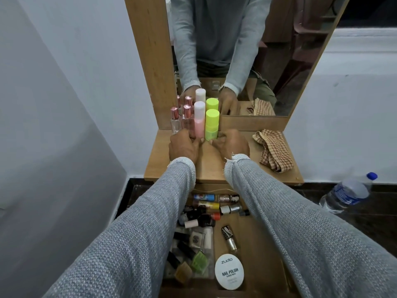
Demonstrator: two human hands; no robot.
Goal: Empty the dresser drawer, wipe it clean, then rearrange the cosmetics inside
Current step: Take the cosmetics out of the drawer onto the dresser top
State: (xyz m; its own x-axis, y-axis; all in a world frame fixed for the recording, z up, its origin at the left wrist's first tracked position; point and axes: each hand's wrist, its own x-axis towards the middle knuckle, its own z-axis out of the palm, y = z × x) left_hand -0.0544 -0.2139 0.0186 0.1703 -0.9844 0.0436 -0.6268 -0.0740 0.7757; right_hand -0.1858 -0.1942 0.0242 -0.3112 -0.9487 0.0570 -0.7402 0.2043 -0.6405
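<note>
The left hand is resting on the dresser top with its fingers curled around the base of the pink bottle with the white cap, while the right hand is lying just beside the neon-yellow bottle, its fingers curled loosely at the bottle's foot; whether they are actually gripping it cannot be told. Both bottles are standing upright and touching each other, close against the mirror. Two small clear perfume bottles with rose-gold caps are standing just to their left. A checked cloth is lying crumpled on the right side of the dresser top. Below, the open drawer is holding a jumble of nail polish bottles, a round white tub of nail polish remover wipes and some small packets. A plastic water bottle is lying on the floor to the right.
</note>
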